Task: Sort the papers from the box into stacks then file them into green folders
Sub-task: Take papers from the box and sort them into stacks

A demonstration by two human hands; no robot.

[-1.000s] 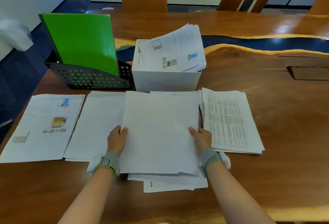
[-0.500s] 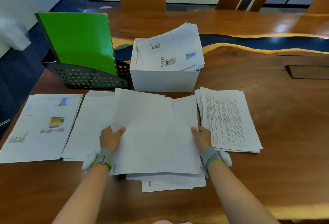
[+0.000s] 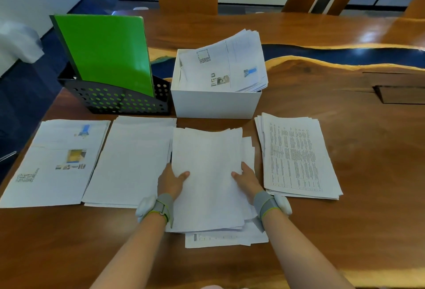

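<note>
Glossy wood table [image 3: 345,231] with blue strip, white walls behind. Middle paper stack [image 3: 207,162] gripped at side edges by left hand [image 3: 171,182] and right hand [image 3: 247,179], thumbs on top, just before white box [image 3: 216,105] of papers; green folders [image 3: 103,49] leaning in black rack [image 3: 115,102]. Print too small to read

Four white paper stacks [image 3: 131,157] lie in a row mid-frame on the wooden worktop [image 3: 372,173]; behind, a black perforated rack [image 3: 115,103] holding green plastic folders [image 3: 103,47] stands left of a paper-filled white cardboard box [image 3: 216,105].
</note>
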